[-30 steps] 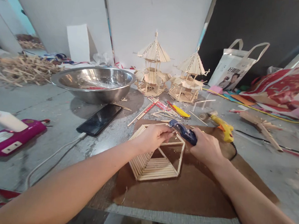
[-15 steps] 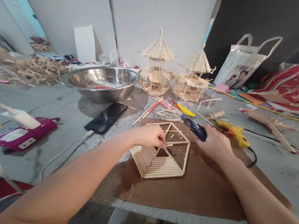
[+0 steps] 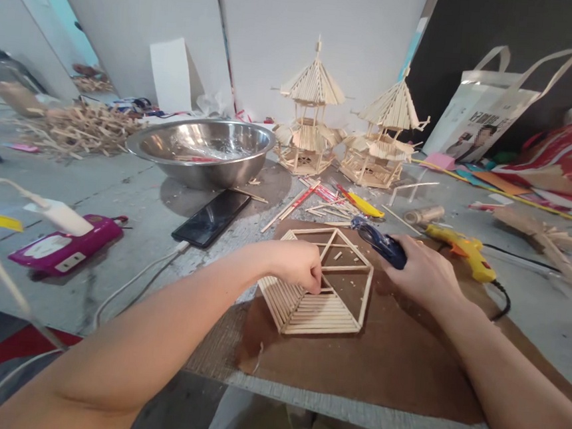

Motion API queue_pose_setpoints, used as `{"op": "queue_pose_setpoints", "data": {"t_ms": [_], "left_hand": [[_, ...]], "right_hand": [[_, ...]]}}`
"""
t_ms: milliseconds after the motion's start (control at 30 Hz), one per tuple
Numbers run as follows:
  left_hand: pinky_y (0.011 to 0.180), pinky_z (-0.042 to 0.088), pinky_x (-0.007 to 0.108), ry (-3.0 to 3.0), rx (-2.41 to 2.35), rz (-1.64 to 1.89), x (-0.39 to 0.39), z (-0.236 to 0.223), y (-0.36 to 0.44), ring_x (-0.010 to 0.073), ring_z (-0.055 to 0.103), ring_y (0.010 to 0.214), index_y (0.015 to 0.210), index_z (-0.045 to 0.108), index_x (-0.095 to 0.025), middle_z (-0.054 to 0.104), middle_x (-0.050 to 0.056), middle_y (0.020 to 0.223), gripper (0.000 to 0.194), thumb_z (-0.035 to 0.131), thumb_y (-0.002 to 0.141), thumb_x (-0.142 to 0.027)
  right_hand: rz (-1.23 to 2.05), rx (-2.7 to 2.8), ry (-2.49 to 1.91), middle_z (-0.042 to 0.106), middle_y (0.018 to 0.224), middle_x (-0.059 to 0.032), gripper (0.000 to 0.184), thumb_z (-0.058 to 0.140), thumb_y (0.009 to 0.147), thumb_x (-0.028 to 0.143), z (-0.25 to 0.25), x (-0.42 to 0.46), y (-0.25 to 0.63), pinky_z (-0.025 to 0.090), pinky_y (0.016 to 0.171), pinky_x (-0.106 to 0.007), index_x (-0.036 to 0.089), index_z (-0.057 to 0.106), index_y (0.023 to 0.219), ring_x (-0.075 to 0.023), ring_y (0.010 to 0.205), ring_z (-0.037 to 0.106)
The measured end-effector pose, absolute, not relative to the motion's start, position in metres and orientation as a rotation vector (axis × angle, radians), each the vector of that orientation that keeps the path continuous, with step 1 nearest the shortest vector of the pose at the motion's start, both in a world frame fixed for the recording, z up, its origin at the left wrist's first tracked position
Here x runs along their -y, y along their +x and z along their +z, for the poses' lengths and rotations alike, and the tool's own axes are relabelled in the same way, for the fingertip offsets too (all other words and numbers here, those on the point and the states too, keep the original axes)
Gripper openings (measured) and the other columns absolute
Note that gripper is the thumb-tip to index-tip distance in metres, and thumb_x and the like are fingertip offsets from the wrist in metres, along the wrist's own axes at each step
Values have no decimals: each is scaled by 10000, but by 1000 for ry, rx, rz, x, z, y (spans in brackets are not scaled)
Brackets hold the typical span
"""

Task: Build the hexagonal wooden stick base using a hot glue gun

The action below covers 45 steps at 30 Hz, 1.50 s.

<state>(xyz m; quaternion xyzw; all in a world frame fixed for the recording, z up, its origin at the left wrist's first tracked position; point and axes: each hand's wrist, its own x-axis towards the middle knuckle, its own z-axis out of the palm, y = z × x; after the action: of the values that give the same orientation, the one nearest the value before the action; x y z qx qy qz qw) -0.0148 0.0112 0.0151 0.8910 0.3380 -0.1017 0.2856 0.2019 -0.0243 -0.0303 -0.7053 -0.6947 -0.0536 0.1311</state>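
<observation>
A six-sided frame of thin wooden sticks [image 3: 324,321] lies flat, with spokes meeting near its middle. Parallel sticks fill its left and near sections, while the others are largely open. My left hand [image 3: 299,266] is closed over the frame's centre, its fingertips pinched at a short wooden stick [image 3: 328,289] at the top of the near section; the fingers partly hide it. Beyond the frame's right corner, my right hand [image 3: 424,270] wraps round dark-blue-handled pliers [image 3: 382,244], their head pointing away to the left. Brown board [image 3: 352,374] lies under the frame.
Two stick pagodas [image 3: 313,83] stand behind, beside a steel basin [image 3: 199,173]. A phone [image 3: 213,218] and purple power strip [image 3: 68,242] lie left. A yellow glue gun [image 3: 463,251] rests right, its cord trailing. Loose sticks and a yellow-handled knife [image 3: 367,207] lie beyond the frame.
My left fingertips have lowered onto the near section with the short stick, which has shifted toward me. The right hand still grips the pliers. The whole view has shifted slightly.
</observation>
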Motion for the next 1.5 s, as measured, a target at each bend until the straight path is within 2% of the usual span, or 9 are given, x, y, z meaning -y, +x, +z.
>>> {"op": "queue_pose_setpoints", "data": {"t_ms": [233, 700, 1033, 1233, 1500], "left_hand": [[449, 290, 153, 2380, -837, -283, -12, 15, -15, 45, 408, 446, 634, 669, -167, 570, -43, 502, 131, 542, 620, -192], [508, 343, 187, 2404, -852, -294, -18, 7, -15, 88, 516, 550, 732, 660, -162, 652, 16, 691, 157, 578, 615, -226], [503, 324, 174, 2455, -810, -367, -13, 13, -14, 66, 498, 532, 759, 660, -156, 651, 5, 687, 174, 540, 651, -221], [506, 322, 175, 2475, -816, -396, -13, 14, -13, 68, 498, 545, 770, 658, -156, 652, 7, 713, 183, 541, 647, -225], [462, 289, 175, 2499, -795, -398, -12, 14, -13, 54, 429, 468, 753, 651, -138, 609, -2, 594, 210, 517, 688, -286]], "right_hand": [[-183, 2027, -2030, 621, 864, -26, 419, 402, 691, 511, -33, 23, 204, 363, 564, -285, 260, 502, 1010, -218, 750, 565], [-164, 2034, -2020, 616, 880, -27, 412, 394, 696, 513, -32, 25, 204, 376, 573, -293, 266, 497, 1008, -224, 762, 565], [-181, 2043, -1977, 615, 876, -16, 381, 416, 691, 477, -34, 24, 205, 385, 573, -293, 274, 492, 1005, -226, 764, 573], [-190, 2049, -1956, 617, 882, -29, 419, 392, 692, 522, -36, 23, 207, 389, 572, -300, 265, 491, 1008, -234, 761, 574], [-194, 2044, -1934, 617, 876, -25, 409, 400, 691, 515, -35, 23, 205, 393, 575, -298, 261, 494, 997, -231, 768, 575]]}}
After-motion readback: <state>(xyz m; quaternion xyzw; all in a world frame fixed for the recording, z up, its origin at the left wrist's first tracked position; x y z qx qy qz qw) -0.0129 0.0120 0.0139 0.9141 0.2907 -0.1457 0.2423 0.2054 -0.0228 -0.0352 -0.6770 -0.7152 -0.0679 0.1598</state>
